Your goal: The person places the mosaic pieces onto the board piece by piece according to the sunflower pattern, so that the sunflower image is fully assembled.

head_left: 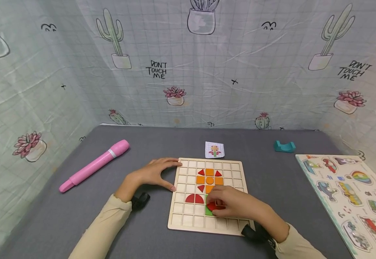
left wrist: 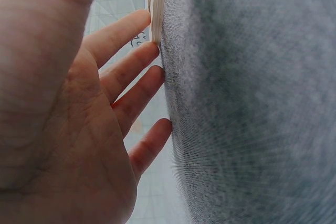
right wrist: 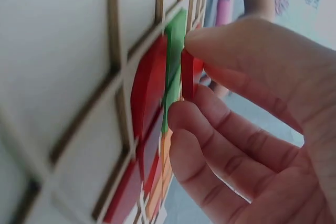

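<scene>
A square wooden grid board (head_left: 183, 219) lies on the dark grey tabletop. My left hand (head_left: 153, 173) rests at its left edge, thumb spread and fingers fairly straight; the left wrist view shows fingertips touching the board's side (left wrist: 157, 14). Over the lower middle of the board, my right hand (head_left: 236, 203) pinches a small red tile (right wrist: 188, 76) between thumb and fingers, held just off the grid. Beside it sit green tiles (right wrist: 176, 43) and a curved red tile (right wrist: 148, 85). Orange tiles (head_left: 209, 172), red triangles (head_left: 201, 188) and red quarter-circle tiles (head_left: 190, 198) fill other cells. My right hand hides some cells.
A small pattern card (head_left: 214, 149) lies just behind the board. To the left is a thick pink pen-shaped object (head_left: 94, 165). A teal holder (head_left: 284, 146) stands at the back right, near a large picture board (head_left: 334, 190). Printed cloth (head_left: 207, 72) walls the table.
</scene>
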`<action>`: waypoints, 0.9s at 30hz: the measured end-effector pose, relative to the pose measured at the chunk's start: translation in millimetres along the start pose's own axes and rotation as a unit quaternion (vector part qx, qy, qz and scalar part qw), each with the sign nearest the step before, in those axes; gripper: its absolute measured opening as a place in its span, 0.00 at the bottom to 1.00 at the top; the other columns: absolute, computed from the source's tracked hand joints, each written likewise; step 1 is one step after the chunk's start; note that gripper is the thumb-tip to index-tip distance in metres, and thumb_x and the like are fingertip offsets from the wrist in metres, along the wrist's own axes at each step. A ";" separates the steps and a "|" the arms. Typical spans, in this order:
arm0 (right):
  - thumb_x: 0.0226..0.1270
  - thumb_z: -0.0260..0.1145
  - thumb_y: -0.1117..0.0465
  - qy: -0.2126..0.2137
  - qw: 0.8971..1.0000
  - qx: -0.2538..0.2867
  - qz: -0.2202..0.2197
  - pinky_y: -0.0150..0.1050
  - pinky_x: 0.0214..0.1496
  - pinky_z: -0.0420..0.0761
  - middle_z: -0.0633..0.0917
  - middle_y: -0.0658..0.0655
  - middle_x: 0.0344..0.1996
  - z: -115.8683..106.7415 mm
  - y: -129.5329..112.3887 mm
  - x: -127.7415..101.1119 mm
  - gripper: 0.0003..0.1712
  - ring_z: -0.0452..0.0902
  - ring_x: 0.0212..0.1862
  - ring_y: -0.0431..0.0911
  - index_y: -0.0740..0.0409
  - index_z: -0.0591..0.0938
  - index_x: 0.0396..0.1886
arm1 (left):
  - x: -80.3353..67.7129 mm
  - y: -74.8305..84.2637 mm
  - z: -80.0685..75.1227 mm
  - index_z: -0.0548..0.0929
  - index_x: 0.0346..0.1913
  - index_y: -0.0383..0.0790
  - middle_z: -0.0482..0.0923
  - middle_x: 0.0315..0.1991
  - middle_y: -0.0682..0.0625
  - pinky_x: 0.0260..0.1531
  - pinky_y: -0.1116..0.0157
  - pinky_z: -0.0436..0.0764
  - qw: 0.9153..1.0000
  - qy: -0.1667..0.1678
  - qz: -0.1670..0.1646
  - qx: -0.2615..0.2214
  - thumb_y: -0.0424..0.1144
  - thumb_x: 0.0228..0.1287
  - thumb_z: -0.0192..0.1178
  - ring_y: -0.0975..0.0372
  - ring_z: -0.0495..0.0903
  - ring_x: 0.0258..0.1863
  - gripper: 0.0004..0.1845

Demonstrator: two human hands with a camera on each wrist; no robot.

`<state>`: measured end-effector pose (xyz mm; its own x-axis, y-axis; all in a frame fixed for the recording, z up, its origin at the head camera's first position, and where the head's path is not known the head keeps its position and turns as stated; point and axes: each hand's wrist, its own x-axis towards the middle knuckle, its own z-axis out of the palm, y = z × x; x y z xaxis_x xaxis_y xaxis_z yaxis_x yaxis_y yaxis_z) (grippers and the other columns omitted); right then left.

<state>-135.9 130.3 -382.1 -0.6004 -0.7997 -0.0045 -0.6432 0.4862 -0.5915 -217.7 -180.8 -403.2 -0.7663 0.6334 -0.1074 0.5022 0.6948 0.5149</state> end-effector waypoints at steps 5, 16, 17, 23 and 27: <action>0.62 0.70 0.63 0.008 1.000 -0.024 -0.017 0.26 0.35 0.73 0.78 0.46 0.35 7.3 -6.2 9.4 0.09 0.70 0.32 0.35 0.55 0.83 0.42 | 0.4 0.5 0.2 0.68 0.71 0.49 0.61 0.72 0.47 0.66 0.41 0.52 1.000 0.002 0.002 0.000 0.57 0.49 0.73 0.50 0.58 0.72 0.46; 0.62 0.70 0.63 0.007 0.998 -0.061 -0.027 0.24 0.34 0.71 0.78 0.45 0.32 16.7 -12.1 20.2 0.02 0.69 0.31 0.35 0.54 0.85 0.35 | 0.3 -0.8 0.3 0.68 0.71 0.49 0.61 0.72 0.47 0.66 0.41 0.52 1.000 0.000 -0.002 0.000 0.58 0.49 0.73 0.50 0.58 0.72 0.46; 0.62 0.70 0.63 0.006 0.998 -0.063 -0.026 0.24 0.34 0.71 0.78 0.45 0.31 17.1 -12.5 20.6 0.03 0.68 0.31 0.35 0.54 0.85 0.35 | 0.2 -1.1 0.5 0.68 0.72 0.49 0.61 0.73 0.47 0.66 0.41 0.51 1.000 0.000 -0.004 0.000 0.58 0.49 0.73 0.50 0.58 0.72 0.46; 0.62 0.71 0.63 0.007 0.998 -0.066 -0.019 0.25 0.35 0.71 0.79 0.45 0.32 18.8 -13.8 23.4 0.04 0.68 0.31 0.35 0.55 0.86 0.36 | -0.3 -2.8 1.5 0.67 0.72 0.51 0.60 0.73 0.47 0.66 0.40 0.51 1.000 0.001 -0.009 0.000 0.59 0.48 0.73 0.50 0.57 0.72 0.47; 0.62 0.71 0.63 0.008 0.998 -0.065 -0.014 0.24 0.34 0.71 0.79 0.45 0.31 20.0 -12.7 23.1 0.03 0.68 0.31 0.35 0.55 0.86 0.35 | 0.2 -2.2 1.7 0.67 0.72 0.51 0.60 0.73 0.47 0.66 0.40 0.51 1.000 0.001 -0.004 -0.001 0.59 0.48 0.73 0.50 0.57 0.72 0.47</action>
<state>-132.1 98.6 -390.8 -0.5884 -0.8082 0.0239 -0.7153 0.5066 -0.4815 -218.3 -181.6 -405.8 -0.7712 0.6269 -0.1105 0.4948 0.6996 0.5155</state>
